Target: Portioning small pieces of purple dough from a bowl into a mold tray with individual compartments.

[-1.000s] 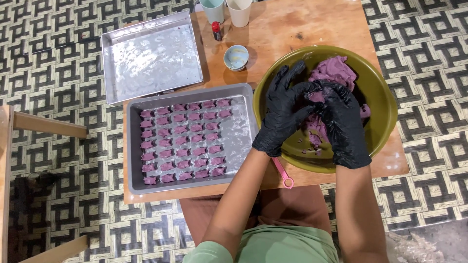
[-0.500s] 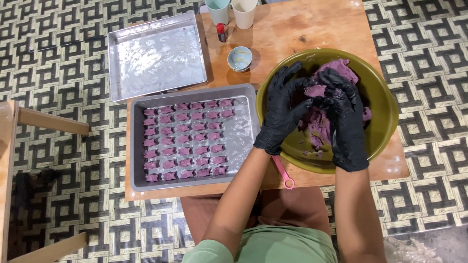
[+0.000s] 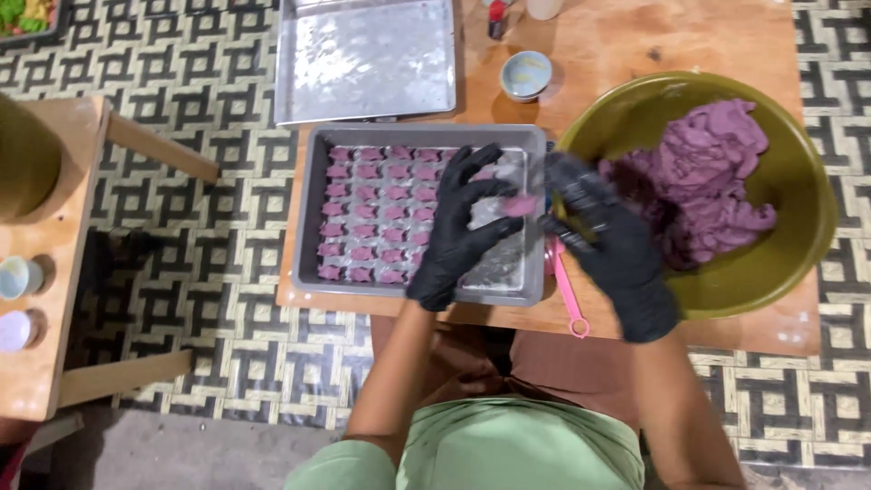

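Both of my hands wear black gloves. My left hand hovers over the right part of a grey metal tray that holds rows of small purple dough shapes. My right hand is beside it at the tray's right edge. A small piece of purple dough sits between the fingertips of the two hands. To the right stands a large olive-green bowl with a big lump of purple dough.
A second, bare metal tray lies behind the filled one on the wooden table. A small round cup stands near it. A pink tool lies between tray and bowl. A wooden stool stands at left on patterned floor.
Both hands left the green bowl and moved left to the filled tray, carrying a small piece of purple dough. The camera view shifted, so everything sits further right in frame.
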